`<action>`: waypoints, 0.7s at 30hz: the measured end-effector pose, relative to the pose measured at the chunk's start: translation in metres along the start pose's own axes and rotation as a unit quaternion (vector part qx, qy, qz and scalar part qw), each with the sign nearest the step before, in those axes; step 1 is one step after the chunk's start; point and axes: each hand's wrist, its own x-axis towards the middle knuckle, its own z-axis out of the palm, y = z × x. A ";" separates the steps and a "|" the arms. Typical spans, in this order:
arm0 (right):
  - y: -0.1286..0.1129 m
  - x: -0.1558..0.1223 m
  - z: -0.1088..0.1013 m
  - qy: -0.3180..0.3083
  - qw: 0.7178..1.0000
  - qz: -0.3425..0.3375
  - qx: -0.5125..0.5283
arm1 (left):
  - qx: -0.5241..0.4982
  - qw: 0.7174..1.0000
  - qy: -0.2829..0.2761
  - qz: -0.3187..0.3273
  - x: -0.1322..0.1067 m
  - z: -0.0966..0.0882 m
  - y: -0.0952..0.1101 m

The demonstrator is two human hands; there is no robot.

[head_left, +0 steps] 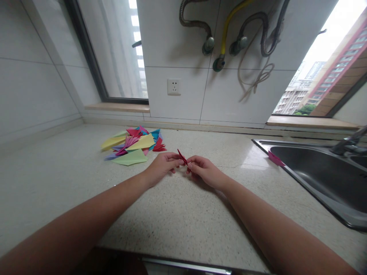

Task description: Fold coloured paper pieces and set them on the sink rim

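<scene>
Between my two hands, just above the countertop, is a small piece of folded red paper. My left hand pinches it from the left with thumb and fingers. From the right, my right hand pinches its lower end. One pointed tip of the paper sticks up past the fingertips; the rest is partly hidden by my fingers. Left of my left hand lies a pile of folded papers in yellow, green, pink, red, blue and purple. Some look like paper planes, others have fanned ends.
A magenta folded paper rests on the rim of the steel sink at the right, near a faucet. Behind the counter, a tiled wall carries a power socket, hoses and a yellow pipe. Windows flank it.
</scene>
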 end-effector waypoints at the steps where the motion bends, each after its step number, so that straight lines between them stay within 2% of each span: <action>1: 0.000 0.000 0.000 0.000 1.000 0.000 -0.005 | 0.004 1.000 0.001 -0.001 0.000 0.000 -0.001; 10: -0.001 -0.001 0.000 -0.016 1.000 -0.011 -0.025 | 0.015 1.000 0.011 -0.003 0.001 -0.002 -0.004; 17: -0.002 -0.002 -0.001 -0.022 0.999 -0.010 0.028 | 0.004 1.000 -0.020 -0.010 -0.002 -0.002 -0.004; 21: -0.002 -0.001 -0.001 -0.023 0.995 -0.002 0.097 | 0.002 0.999 -0.032 -0.012 -0.003 -0.001 -0.003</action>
